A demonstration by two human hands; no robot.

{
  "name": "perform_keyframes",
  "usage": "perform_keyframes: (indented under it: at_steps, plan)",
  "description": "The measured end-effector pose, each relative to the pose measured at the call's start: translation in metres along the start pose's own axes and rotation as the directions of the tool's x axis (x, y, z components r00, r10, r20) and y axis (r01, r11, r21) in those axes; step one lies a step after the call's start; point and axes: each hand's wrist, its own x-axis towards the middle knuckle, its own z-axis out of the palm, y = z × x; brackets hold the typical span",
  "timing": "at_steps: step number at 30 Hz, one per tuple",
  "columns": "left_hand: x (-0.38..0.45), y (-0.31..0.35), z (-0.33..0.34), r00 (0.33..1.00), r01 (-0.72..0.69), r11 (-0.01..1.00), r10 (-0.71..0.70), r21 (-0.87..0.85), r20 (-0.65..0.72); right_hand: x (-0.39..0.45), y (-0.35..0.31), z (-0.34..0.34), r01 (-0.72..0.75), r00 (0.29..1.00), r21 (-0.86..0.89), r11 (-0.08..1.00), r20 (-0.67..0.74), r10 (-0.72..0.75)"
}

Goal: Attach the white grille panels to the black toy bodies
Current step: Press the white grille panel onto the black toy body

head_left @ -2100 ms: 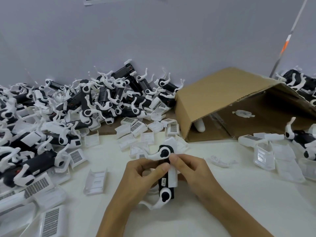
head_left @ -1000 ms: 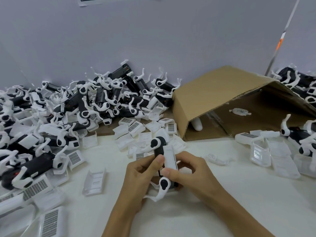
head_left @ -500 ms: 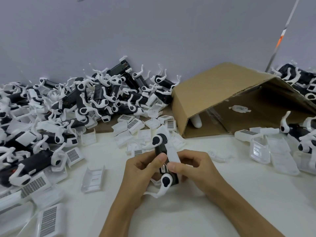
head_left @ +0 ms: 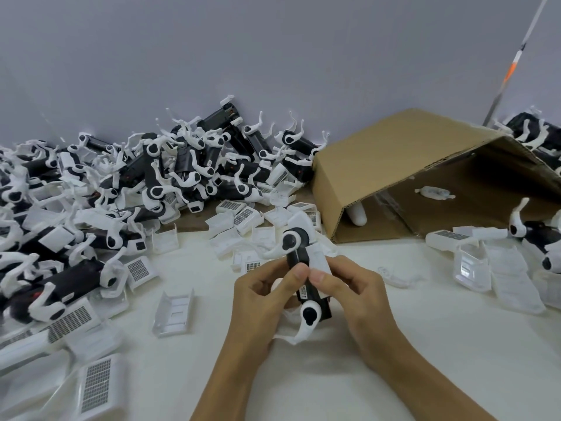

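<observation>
Black toy body (head_left: 306,278), oblong, smooth white grille panel (head_left: 317,261) alongside, both hands (head_left: 306,294) clamped around it.

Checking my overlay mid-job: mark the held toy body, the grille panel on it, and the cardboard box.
held toy body (head_left: 314,299): head view, black side by its label.
grille panel (head_left: 318,262): head view, white face.
cardboard box (head_left: 391,153): head view, top wall.

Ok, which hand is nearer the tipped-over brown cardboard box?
Right. The right hand grips the black toy body on the side toward the brown cardboard box; the left hand holds it from the far side.
</observation>
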Motion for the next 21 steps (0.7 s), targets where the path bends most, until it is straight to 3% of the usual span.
perform_keyframes:
  at_steps: [5,13,17,21]
  plan:
    - [-0.001,0.0,0.009,0.999,-0.036,0.999,0.036,0.024,-0.006,-0.002,0.005,0.001,0.048,0.996,0.01,0.999,-0.078,-0.047]
    - [-0.001,0.001,-0.009,0.997,0.027,0.994,-0.035,0.105,0.072,0.007,0.001,-0.005,-0.052,0.996,0.009,0.999,0.07,0.051]
    - [0.004,0.0,-0.014,0.996,0.048,0.998,-0.051,-0.047,-0.067,0.011,0.004,-0.012,-0.033,0.984,0.064,0.997,-0.171,0.043]
    - [0.006,0.002,-0.019,0.991,0.101,0.982,-0.113,-0.159,-0.066,0.014,0.003,-0.016,-0.035,0.988,0.261,0.965,-0.137,0.073]
